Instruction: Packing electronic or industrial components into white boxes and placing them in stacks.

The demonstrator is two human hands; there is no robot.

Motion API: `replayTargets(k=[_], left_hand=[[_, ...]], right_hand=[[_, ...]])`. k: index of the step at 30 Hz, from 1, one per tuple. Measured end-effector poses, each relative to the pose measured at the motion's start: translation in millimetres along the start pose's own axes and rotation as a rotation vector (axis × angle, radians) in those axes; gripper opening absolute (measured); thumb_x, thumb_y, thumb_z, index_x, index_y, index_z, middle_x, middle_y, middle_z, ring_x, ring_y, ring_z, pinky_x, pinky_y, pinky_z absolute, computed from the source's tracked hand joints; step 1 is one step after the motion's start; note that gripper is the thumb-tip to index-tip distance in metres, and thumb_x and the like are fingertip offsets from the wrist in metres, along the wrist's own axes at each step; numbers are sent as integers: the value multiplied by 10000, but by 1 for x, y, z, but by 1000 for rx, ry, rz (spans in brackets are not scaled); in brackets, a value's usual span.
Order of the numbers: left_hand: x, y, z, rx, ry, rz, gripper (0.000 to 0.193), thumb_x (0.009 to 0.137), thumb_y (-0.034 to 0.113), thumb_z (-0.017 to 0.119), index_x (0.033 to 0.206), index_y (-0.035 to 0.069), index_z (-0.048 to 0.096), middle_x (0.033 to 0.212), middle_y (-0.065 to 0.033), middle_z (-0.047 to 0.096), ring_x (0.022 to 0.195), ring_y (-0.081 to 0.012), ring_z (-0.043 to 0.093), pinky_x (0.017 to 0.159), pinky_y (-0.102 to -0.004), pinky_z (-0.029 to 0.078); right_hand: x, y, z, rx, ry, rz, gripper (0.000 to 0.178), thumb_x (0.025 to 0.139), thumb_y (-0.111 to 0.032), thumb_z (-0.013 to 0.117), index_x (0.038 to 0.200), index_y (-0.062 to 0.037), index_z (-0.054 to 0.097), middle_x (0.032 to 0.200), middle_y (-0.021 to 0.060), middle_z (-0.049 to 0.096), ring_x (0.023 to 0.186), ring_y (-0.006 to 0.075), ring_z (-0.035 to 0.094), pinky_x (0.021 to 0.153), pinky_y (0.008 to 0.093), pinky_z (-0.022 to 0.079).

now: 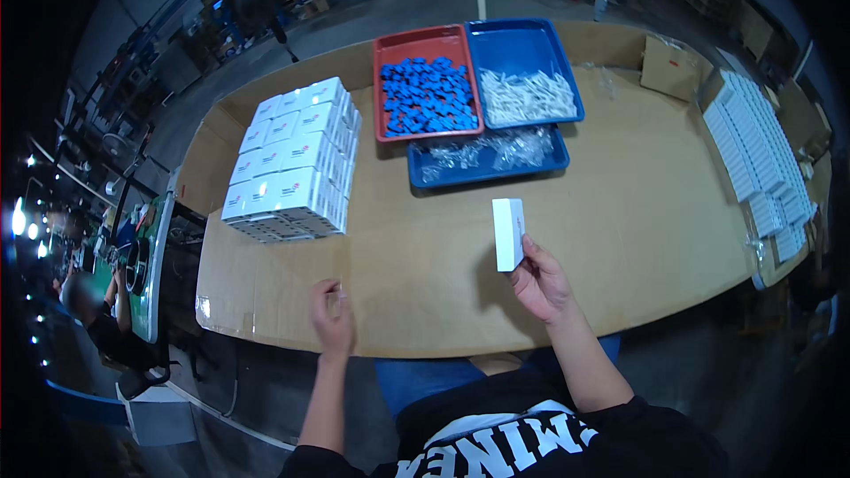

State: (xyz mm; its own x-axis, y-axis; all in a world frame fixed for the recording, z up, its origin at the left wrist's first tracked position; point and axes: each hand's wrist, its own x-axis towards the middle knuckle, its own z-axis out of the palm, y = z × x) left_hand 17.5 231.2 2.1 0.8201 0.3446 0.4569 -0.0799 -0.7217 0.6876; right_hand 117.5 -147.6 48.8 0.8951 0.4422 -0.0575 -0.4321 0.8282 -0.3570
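My right hand (542, 283) grips a small white box (508, 235) by its lower end, holding it upright above the table near the middle. The thumb lies on the box's right side. My left hand (334, 319) is over the table's near edge, to the left, with its fingers loosely curled and a gap between thumb and fingers. A faint pale glint shows in that gap, too small to name. Beyond my left hand stands a block of stacked white boxes (288, 159), the things nearest to it.
A red tray (378, 93) of blue pieces and a blue tray (505, 35) of white pieces stand at the back, above another blue tray (487, 175) with clear plastic bags. Rows of white boxes (757, 155) line the right end. Cardboard (416, 292) covers the table. A person (115, 327) sits far left.
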Motion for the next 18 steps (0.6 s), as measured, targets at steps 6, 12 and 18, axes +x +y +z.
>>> replayTargets(k=[6, 12, 18], left_hand=[[-15, 170, 100, -880, -597, -326, 616, 1088, 372, 538, 1579, 33, 387, 1361, -149, 604, 1211, -210, 592, 1073, -356, 467], [-46, 220, 123, -1045, -644, -423, 736, 1091, 516, 460, 1628, 40, 296, 1358, -173, 604, 1236, -231, 606, 1071, -370, 489], [-73, 215, 126, -1020, -522, -700, 627, 1116, 460, 434, 1582, 44, 377, 1291, -141, 636, 1165, -214, 648, 1034, -376, 521]], right_hand=[[-49, 21, -17, -46, 52, 97, 370, 1090, -290, 580, 1318, 0, 613, 1204, 106, 709, 1062, 204, 712, 917, 375, 598], [-85, 29, -31, -248, 176, 113, 388, 1049, -315, 664, 1258, 12, 652, 1157, 96, 710, 1061, 195, 699, 945, 373, 582], [-90, 12, -14, -1473, 188, -495, 510, 919, -215, 757, 1349, 7, 597, 1387, 219, 596, 1272, 336, 612, 1068, 438, 501]])
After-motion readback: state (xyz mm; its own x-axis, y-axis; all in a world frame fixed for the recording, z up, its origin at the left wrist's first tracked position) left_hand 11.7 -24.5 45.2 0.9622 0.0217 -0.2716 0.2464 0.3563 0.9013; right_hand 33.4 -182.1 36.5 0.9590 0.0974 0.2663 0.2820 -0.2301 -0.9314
